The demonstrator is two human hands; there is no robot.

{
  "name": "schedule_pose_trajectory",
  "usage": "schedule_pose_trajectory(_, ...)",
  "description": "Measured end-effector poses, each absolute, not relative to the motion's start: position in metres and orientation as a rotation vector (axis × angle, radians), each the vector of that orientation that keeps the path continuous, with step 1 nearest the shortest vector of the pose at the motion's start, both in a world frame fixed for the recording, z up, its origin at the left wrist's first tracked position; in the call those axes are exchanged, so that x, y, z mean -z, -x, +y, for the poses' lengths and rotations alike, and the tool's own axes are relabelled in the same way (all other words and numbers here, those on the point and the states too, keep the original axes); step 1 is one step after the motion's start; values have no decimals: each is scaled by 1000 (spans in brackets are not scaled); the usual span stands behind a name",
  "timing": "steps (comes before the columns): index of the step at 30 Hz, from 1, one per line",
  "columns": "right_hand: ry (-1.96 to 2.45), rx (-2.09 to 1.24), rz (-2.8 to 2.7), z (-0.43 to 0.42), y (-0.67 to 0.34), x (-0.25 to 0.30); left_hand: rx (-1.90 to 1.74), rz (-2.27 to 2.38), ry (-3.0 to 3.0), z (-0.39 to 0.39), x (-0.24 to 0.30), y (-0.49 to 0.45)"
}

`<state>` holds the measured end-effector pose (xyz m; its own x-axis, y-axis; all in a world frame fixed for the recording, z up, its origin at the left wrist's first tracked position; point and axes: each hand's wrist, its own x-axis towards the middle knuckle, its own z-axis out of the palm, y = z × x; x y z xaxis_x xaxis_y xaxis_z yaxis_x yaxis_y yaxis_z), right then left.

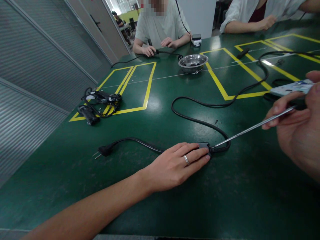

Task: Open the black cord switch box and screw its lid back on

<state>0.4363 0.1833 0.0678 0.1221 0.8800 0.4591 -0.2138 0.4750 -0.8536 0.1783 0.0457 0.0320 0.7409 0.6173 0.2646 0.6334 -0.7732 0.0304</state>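
My left hand [175,163] lies flat on the green table [155,206], fingers stretched over a small dark block [204,145] on a black power cable [200,121]. The cable's plug [105,150] rests to the left. My right hand [297,130] is closed round a long thin metal screwdriver [252,127] whose tip touches the block. The same hand also pinches a flat white plate [291,88].
A metal bowl [193,62] stands at the back centre. A bundle of black cables and parts [100,103] lies at the left on yellow floor-style markings [148,85]. Two other people sit across the table; one person's hands [160,46] work on a cable.
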Motion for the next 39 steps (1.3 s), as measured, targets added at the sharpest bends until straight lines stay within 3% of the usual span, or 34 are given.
schedule_pose_trajectory(39,721,-881,-1195,185,-434,-62,371,-1199,2900,47,-36,-184)
